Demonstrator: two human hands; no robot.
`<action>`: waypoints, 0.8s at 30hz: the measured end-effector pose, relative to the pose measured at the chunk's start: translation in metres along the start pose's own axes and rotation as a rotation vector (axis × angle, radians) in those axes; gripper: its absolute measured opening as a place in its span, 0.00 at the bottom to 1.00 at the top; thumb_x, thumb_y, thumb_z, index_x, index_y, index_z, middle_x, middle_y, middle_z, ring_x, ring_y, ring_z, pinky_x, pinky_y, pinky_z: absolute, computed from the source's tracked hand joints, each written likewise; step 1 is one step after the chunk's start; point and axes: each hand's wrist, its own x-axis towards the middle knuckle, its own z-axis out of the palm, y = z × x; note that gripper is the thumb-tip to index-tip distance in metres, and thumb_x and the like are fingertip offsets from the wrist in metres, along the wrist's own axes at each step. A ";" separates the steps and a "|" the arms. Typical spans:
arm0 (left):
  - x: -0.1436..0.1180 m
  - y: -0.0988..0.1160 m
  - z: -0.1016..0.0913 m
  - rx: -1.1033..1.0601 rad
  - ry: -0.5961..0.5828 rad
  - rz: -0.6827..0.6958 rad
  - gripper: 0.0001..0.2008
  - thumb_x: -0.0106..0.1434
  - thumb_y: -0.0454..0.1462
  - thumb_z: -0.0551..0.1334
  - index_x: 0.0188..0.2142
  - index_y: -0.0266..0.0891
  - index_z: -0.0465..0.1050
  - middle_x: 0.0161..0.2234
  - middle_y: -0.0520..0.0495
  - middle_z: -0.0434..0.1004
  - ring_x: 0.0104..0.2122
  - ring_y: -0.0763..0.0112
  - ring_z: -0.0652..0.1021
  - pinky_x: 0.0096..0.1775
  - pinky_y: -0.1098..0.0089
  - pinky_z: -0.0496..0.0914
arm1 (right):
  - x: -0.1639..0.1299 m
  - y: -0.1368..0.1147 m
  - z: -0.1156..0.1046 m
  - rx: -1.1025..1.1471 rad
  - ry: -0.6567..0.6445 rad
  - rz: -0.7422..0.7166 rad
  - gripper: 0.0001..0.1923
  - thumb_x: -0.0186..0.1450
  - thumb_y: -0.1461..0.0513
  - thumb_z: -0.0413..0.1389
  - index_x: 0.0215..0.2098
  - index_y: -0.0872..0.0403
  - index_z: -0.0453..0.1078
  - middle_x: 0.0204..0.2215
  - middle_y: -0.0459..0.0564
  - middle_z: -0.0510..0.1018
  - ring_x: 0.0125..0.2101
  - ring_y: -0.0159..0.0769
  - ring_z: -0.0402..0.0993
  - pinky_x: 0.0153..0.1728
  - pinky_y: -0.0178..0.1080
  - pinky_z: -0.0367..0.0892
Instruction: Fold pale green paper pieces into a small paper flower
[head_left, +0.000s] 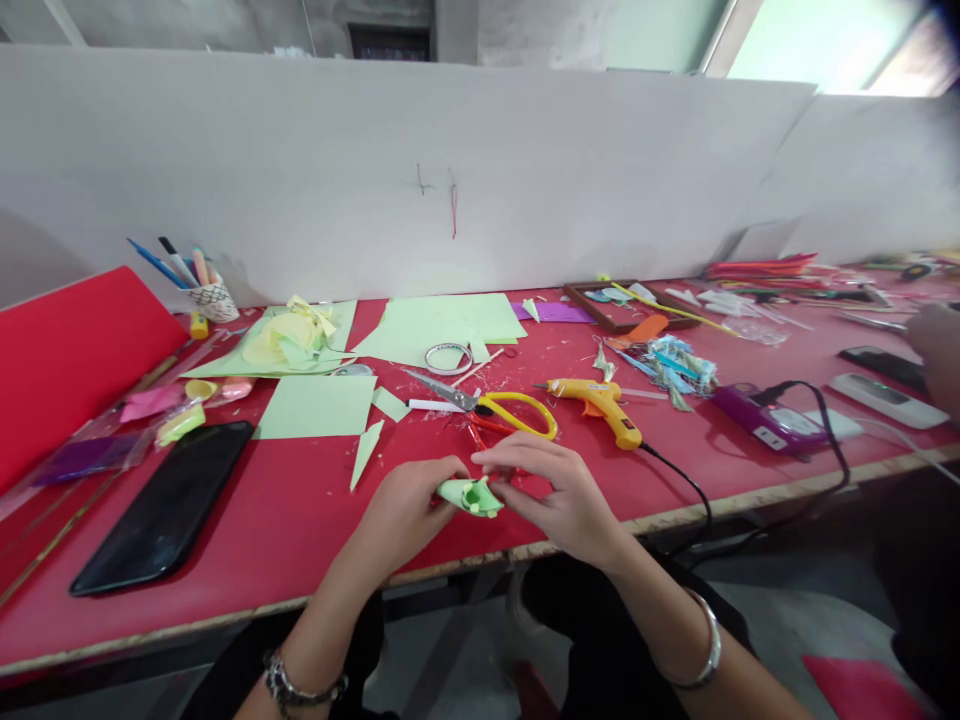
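Paper roll: a small light-green paper cone (pixel 470 495) sits between both hands, just above the near edge of the red table (pixel 300 540), its open mouth turned toward the camera.
Left hand: the left hand (pixel 409 510) has its fingers closed around the narrow end of the cone.
Right hand: the right hand (pixel 551 490) pinches the wide end, thumb and forefinger together on the rim, the other fingers spread over it.
Doing it well: the roll probably holds best if the left grip stays firm at the tip while the right turns the rim lightly, so the thin paper does not crush or spring open.
Nearby: yellow-handled scissors (pixel 495 408) and a yellow glue gun (pixel 604 405) lie just beyond the hands; a black phone (pixel 165 505) lies to the left.
Hard to see: the cone's seam and tip are covered by fingers; whether glue is on it cannot be told. At the right edge another person's hand (pixel 937 350) is blurred and cut off.
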 end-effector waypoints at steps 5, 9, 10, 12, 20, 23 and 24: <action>0.000 0.003 -0.001 0.015 -0.003 0.010 0.06 0.55 0.29 0.52 0.24 0.38 0.62 0.22 0.54 0.67 0.24 0.74 0.68 0.26 0.76 0.55 | 0.001 -0.001 -0.001 -0.014 0.004 -0.012 0.07 0.59 0.68 0.53 0.34 0.54 0.71 0.30 0.49 0.74 0.33 0.31 0.71 0.34 0.34 0.68; 0.000 0.004 -0.001 0.019 -0.012 0.019 0.07 0.55 0.28 0.52 0.23 0.38 0.61 0.20 0.55 0.64 0.22 0.75 0.67 0.25 0.76 0.54 | 0.001 -0.001 -0.001 -0.013 0.011 -0.020 0.06 0.59 0.67 0.53 0.33 0.54 0.71 0.30 0.49 0.74 0.32 0.31 0.71 0.33 0.34 0.68; 0.000 0.004 -0.001 0.020 -0.011 0.022 0.07 0.54 0.28 0.52 0.23 0.38 0.61 0.20 0.55 0.63 0.22 0.76 0.66 0.25 0.76 0.54 | 0.001 -0.001 -0.001 -0.012 0.016 -0.023 0.06 0.59 0.67 0.53 0.32 0.54 0.71 0.29 0.49 0.74 0.32 0.31 0.71 0.33 0.34 0.69; 0.000 0.003 -0.001 0.016 -0.008 0.031 0.07 0.54 0.27 0.52 0.23 0.38 0.61 0.20 0.56 0.63 0.22 0.76 0.66 0.25 0.76 0.54 | 0.001 0.000 -0.002 -0.007 0.016 -0.025 0.06 0.59 0.67 0.53 0.33 0.54 0.72 0.29 0.49 0.75 0.31 0.31 0.71 0.33 0.33 0.69; 0.001 0.003 0.000 0.001 -0.028 0.047 0.07 0.53 0.27 0.51 0.23 0.37 0.60 0.20 0.56 0.62 0.21 0.77 0.64 0.25 0.77 0.53 | 0.002 -0.002 -0.005 0.001 -0.021 -0.018 0.09 0.60 0.69 0.51 0.33 0.55 0.72 0.30 0.49 0.74 0.32 0.30 0.71 0.34 0.32 0.68; 0.001 0.003 0.001 0.002 -0.041 0.049 0.07 0.53 0.27 0.51 0.23 0.37 0.60 0.20 0.56 0.61 0.22 0.77 0.64 0.25 0.77 0.53 | 0.002 -0.002 -0.006 0.000 -0.040 -0.006 0.08 0.60 0.68 0.52 0.32 0.55 0.72 0.30 0.49 0.74 0.31 0.29 0.71 0.34 0.32 0.68; 0.001 0.003 0.001 0.000 -0.044 0.051 0.07 0.53 0.27 0.51 0.23 0.37 0.60 0.20 0.56 0.61 0.22 0.77 0.64 0.25 0.77 0.53 | 0.002 -0.002 -0.006 -0.002 -0.042 -0.004 0.07 0.60 0.68 0.52 0.32 0.55 0.72 0.30 0.49 0.74 0.31 0.29 0.71 0.33 0.32 0.68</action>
